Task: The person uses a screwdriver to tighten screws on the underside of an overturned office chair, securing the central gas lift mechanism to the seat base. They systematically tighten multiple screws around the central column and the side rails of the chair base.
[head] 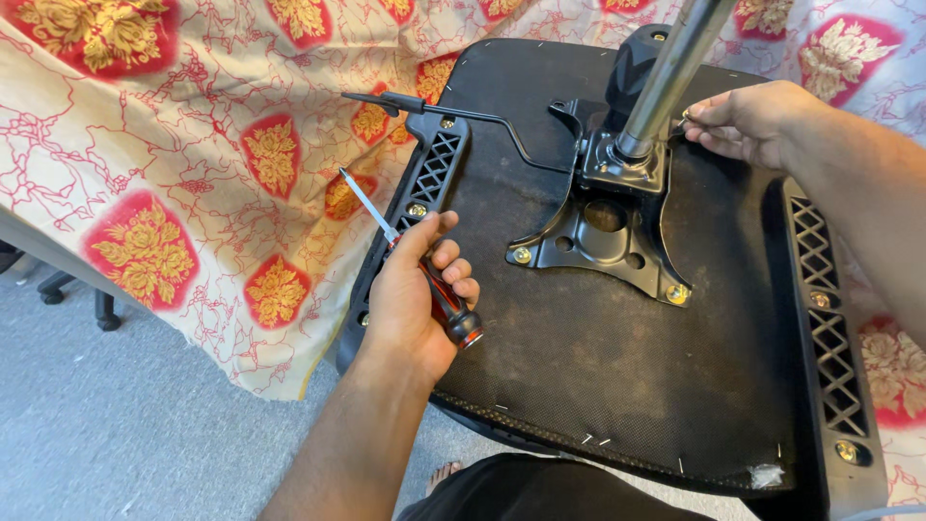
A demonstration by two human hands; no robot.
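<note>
While the upturned chair seat [617,357] lies on the patterned cloth [193,174], the left hand [415,299] has its grip clamped on a red-handled screwdriver [424,270], tip pointing toward ten o'clock, clear of any screw. At one o'clock the right hand [757,121] pinches something small beside the chrome column [670,68]; I cannot tell what. It looks like work on the black mounting plate [603,227] at the seat's centre. Any next move would call for seating the tip squarely in a brass screw [677,292].
</note>
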